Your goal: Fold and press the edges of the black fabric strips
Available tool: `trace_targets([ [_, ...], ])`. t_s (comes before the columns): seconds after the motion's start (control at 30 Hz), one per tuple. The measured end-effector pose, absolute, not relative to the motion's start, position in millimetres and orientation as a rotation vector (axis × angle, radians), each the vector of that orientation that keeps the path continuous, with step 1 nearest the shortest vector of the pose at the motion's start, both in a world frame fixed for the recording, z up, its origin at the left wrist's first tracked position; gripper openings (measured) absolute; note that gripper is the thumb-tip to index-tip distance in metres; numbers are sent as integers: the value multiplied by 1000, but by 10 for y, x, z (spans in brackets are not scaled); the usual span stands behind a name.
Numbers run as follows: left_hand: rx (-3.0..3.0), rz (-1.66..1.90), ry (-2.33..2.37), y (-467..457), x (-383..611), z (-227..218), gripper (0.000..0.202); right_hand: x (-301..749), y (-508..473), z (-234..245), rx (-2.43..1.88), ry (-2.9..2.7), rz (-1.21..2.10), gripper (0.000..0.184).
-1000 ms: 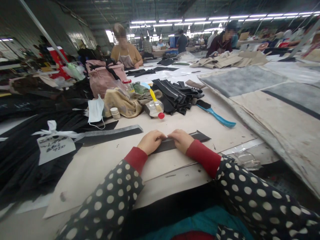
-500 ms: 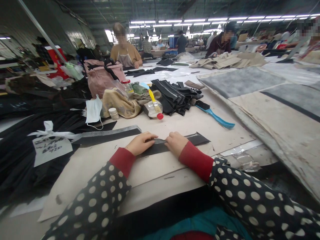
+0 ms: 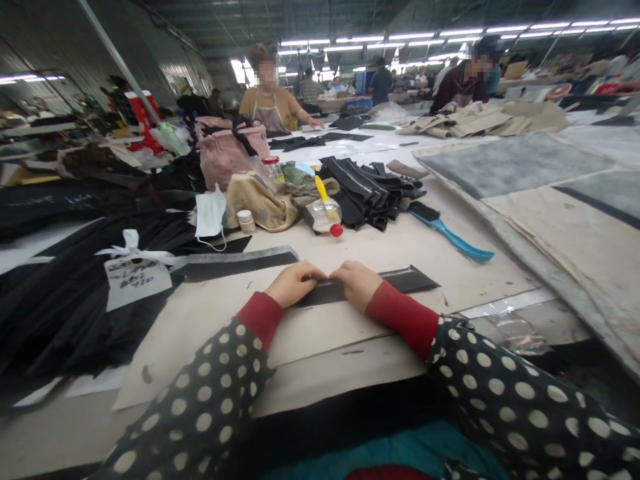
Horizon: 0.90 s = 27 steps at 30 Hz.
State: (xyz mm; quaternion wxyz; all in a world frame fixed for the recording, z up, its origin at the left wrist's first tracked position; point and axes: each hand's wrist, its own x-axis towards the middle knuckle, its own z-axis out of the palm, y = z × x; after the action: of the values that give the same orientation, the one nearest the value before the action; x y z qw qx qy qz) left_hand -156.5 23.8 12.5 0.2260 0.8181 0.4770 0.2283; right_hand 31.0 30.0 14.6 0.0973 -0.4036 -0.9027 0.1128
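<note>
A black fabric strip (image 3: 415,281) with a pale line along its folded edge lies flat on the beige work board (image 3: 225,347). My left hand (image 3: 294,284) has its fingers closed on the strip's far edge near its left part. Close against it, my right hand (image 3: 358,283) pinches the same edge, and the fingertips of both hands nearly touch. My fingers hide part of the fold. Left of my hands lies another dark strip (image 3: 240,265) with a grey band along its edge.
Beyond my hands are a clear bottle with a red cap (image 3: 320,217), a yellow-handled paintbrush (image 3: 323,190), a pile of black strips (image 3: 365,190) and a blue-handled brush (image 3: 455,240). At left, a handwritten tag (image 3: 137,283) lies on black fabric (image 3: 55,320). Co-workers stand across the table.
My view has swung slightly left. My hands have drawn together along the strip's edge, covering the grey stretch that showed between them. A co-worker's arm across the table has reached outward.
</note>
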Motion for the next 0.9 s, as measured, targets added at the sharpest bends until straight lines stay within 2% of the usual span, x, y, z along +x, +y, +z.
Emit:
trace_targets([
  [0.17,2336,621,1296,219,-1556,130,31,278,239,205,-1175,-2842,197,32],
  [0.33,2495,459,1198,233,-1617,156,35,228,197,184,-1160,-2902,38,28],
  [0.43,2536,392,1179,231,-1666,164,40,247,187,175,-1166,-2878,75,28],
  [0.63,2230,533,1287,178,-1737,178,29,357,242,161,-1057,-2773,214,28],
  [0.77,1938,631,1395,150,-1787,188,39,375,326,203,-1057,-2876,242,30],
  [0.9,1922,578,1354,120,-1786,196,50,368,396,306,-1049,-3002,259,38],
])
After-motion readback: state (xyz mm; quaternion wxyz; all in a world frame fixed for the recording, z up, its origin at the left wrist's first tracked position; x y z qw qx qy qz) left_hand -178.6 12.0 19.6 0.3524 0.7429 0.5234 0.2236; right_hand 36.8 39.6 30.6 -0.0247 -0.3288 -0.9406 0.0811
